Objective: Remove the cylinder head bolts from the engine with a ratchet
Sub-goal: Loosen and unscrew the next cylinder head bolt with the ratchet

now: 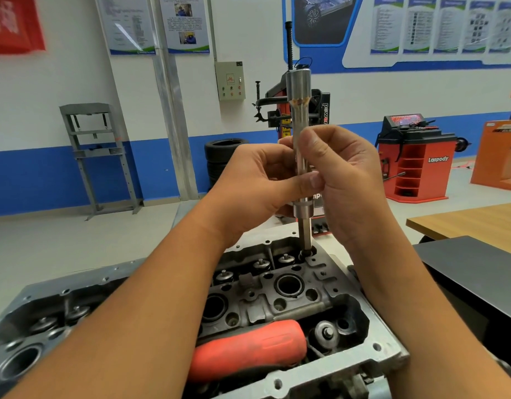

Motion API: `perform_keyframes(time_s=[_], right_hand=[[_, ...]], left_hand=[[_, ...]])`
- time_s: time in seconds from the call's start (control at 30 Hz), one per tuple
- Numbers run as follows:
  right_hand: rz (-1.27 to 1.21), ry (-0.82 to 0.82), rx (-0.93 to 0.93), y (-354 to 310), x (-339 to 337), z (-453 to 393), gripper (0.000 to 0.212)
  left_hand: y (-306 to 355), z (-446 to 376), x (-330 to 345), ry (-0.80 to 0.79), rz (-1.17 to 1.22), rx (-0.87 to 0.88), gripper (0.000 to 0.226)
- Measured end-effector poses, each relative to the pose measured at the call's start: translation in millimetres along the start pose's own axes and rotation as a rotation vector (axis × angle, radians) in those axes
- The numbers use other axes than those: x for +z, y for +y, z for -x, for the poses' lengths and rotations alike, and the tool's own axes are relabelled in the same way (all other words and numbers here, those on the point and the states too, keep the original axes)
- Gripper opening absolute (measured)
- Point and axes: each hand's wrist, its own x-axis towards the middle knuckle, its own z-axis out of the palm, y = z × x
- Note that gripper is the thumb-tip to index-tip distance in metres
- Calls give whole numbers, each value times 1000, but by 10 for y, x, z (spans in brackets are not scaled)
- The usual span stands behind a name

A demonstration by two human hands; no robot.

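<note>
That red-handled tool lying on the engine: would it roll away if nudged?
Probably not far: the red-handled tool lies down in a recess of the cylinder head, hemmed by metal. Its rounded handle could rock slightly. The grip looks rubbery, so hardly slippery.

Head-worn view, looking down (close), engine (277, 289) below

Between my hands: silver extension bar (301, 145), amber smear near top. Below my wrists: grey cylinder head (329, 289), red-orange ratchet handle (248, 348).
</note>
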Motion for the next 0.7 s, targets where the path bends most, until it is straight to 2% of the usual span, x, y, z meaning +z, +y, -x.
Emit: perform_keyframes(time_s=[0.07,0.27,0.53,0.63,0.7], right_hand=[[34,20,-11,8,-5,2,21],[6,-3,26,15,-25,2,18],[8,29,14,14,-20,3,35],[2,7,18,20,-14,-1,23],[-21,-4,34,24,-15,4,22]], left_hand=[[1,-8,-2,7,-14,10,25],[-22,6,-4,-146,125,-118,21],[-36,-14,53,-96,7,-14,13],[-42,-12,24,-124,77,-48,15],[-32,-2,7,-160,143,-84,16]])
